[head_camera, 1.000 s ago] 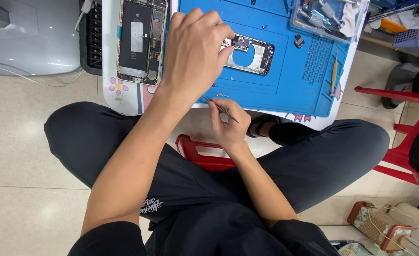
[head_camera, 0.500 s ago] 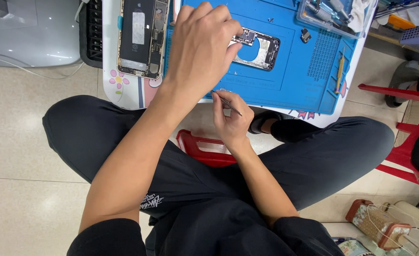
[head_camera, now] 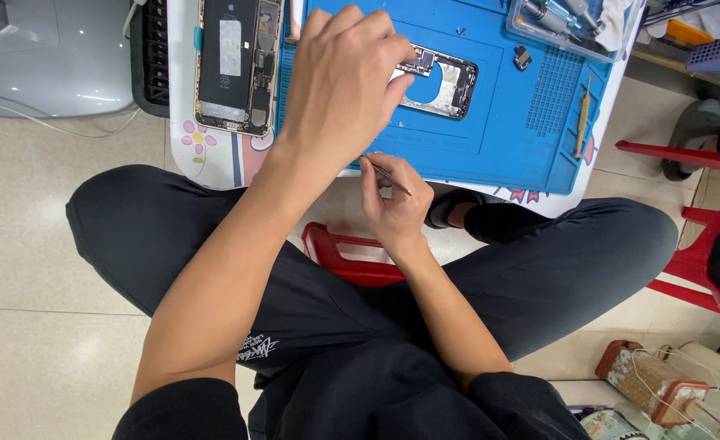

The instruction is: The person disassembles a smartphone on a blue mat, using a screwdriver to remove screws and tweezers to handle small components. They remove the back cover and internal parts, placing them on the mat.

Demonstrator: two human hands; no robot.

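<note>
The landmark is the blue rubber work mat [head_camera: 490,122] that lies on the small white table [head_camera: 213,159] with a flower print at its near corner. In the middle of the mat rests the dark, emptied phone frame with a round hole [head_camera: 444,80]. The left hand [head_camera: 344,81] is over the left end of this frame; its fingers [head_camera: 376,28] are bent and close together and seem to press on the frame, but the contact itself is hidden under the hand. The right hand [head_camera: 392,204] is at the near edge of the mat, just below the left hand. Its fingers pinch thin metal tweezers [head_camera: 391,178], whose tip points to the right and slightly down.

Left of the mat, an opened phone with a black battery [head_camera: 234,65] lies on the table; the battery has a pale rectangular label in its middle. On the right part of the mat there is a thin yellow-handled tool [head_camera: 581,122]. At the far right corner of the mat stands a clear plastic tray with tools [head_camera: 568,20].
</note>
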